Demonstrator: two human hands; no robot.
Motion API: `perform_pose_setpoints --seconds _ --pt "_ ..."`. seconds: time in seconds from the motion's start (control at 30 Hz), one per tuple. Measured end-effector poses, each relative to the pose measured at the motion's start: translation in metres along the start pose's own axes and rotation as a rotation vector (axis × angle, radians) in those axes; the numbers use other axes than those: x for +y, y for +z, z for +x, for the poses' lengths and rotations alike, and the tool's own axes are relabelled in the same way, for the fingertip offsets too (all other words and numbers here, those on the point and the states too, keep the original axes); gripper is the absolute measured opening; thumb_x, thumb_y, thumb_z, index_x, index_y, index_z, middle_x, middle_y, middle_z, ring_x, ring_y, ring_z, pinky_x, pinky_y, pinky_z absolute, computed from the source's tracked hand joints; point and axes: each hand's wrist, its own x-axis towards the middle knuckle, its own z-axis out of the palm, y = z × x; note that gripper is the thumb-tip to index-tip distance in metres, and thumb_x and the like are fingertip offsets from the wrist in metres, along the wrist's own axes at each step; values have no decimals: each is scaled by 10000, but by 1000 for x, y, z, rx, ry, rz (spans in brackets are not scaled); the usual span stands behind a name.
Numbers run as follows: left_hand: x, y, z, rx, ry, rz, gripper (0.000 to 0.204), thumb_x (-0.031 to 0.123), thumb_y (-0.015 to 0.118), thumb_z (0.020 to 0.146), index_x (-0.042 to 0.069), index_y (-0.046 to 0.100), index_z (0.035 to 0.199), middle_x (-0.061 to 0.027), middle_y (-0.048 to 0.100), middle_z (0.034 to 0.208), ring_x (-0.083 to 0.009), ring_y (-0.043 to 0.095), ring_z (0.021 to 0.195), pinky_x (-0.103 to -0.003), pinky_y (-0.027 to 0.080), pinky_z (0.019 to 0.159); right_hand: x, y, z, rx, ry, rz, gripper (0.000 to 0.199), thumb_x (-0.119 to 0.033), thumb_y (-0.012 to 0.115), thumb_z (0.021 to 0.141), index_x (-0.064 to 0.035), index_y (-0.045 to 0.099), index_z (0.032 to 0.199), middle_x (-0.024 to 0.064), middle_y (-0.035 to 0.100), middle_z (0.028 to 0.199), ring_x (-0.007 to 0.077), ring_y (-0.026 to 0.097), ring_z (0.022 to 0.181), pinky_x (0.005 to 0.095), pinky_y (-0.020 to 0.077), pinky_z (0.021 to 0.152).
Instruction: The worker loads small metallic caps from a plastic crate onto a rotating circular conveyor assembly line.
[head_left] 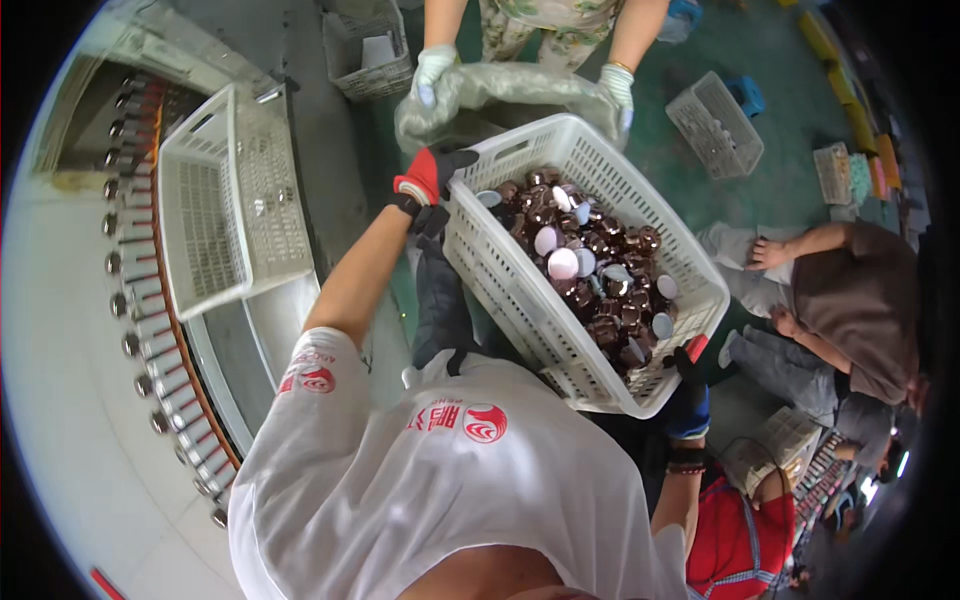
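A white slatted plastic crate (497, 283) is held up in front of me at a slant, with one end tipped toward a translucent plastic bag (500, 84). Inside lie many shiny brown, cap-like pieces (600, 325), with pale round discs (562, 263) among them. My left hand (436, 174), in a red and black glove, grips the crate's far left corner. At its near right corner my right hand (688, 398), gloved in black and blue with some red, closes on the rim; part of its fingers is hidden. Another person's white-gloved hands (434, 72) spread the bag's mouth beyond the crate.
On my left an empty white crate (272, 190) stands on a ledge beside a long row of metal-tipped rods (150, 300). More crates (715, 125) rest on the green floor. At the right sits a person in brown (855, 290); a red-clad person (735, 540) is close behind my right arm.
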Motion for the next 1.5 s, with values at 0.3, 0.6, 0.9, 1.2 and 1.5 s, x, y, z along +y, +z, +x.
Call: perform_pose_setpoints --seconds 0.3,0.6,0.9,1.2,1.5 --pt "-116 90 -57 108 17 -375 548 380 672 977 66 642 1425 -77 718 1271 -238 645 1126 -414 518 966 -100 -12 -129 28 -115 -608 319 -16 617 980 -43 736 1276 72 765 1060 174 687 951 366 563 848" --pt "-180 128 -123 65 -321 -759 700 549 604 939 87 593 1465 -94 704 1309 -272 648 1156 -445 531 953 -225 22 -139 -21 -9 -900 405 -181 560 1094 -141 623 1492 -18 578 895 82 486 723 254 402 634" --pt "-212 172 -179 115 -542 -1140 858 718 535 900 108 543 1504 -111 689 1347 -307 650 1185 -477 543 940 -290 54 -80 119 -122 -1291 289 -311 635 1086 -46 732 1150 -21 614 794 67 498 637 277 399 563" --pt "-227 234 -257 149 -743 -1527 1019 886 467 862 130 494 1544 -127 674 1385 -341 652 1215 -508 556 928 -357 74 17 -694 -967 -1929 848 142 467 880 -258 467 1628 13 435 745 152 430 602 314 397 558" --pt "-219 253 -262 107 -848 -1120 877 834 587 859 105 648 1344 -127 736 1192 -329 722 1030 -477 580 757 -396 78 77 -757 -1053 -1989 801 33 596 899 -255 452 1632 112 643 726 224 599 571 353 475 544"
